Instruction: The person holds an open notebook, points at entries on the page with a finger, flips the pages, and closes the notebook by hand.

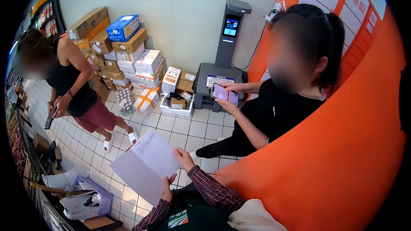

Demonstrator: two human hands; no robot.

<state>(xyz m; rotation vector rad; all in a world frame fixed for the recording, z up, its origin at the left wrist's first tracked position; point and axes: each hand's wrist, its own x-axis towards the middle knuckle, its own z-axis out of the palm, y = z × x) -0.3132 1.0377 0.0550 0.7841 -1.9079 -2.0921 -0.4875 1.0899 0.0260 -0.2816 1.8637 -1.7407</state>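
Observation:
An opened white paper document [145, 164], printed with small text on its upper sheet, is spread out in front of me above the tiled floor. My right hand [184, 159] pinches its upper right edge, the thumb and fingers closed on the paper. Lower down, my left hand [168, 189] grips the same document near its bottom right side, with part of the fingers hidden behind the sheet. Both of my arms wear plaid sleeves. The printed words are too small to read.
A person in black [291, 115] stands at right holding a phone [225, 94]. At left another person [77, 77] holds a dark handheld device [50, 117]. Stacked cartons [128, 55], a grey scanning machine [229, 38], orange lockers [342, 8] and a purple basket [104, 205] surround us.

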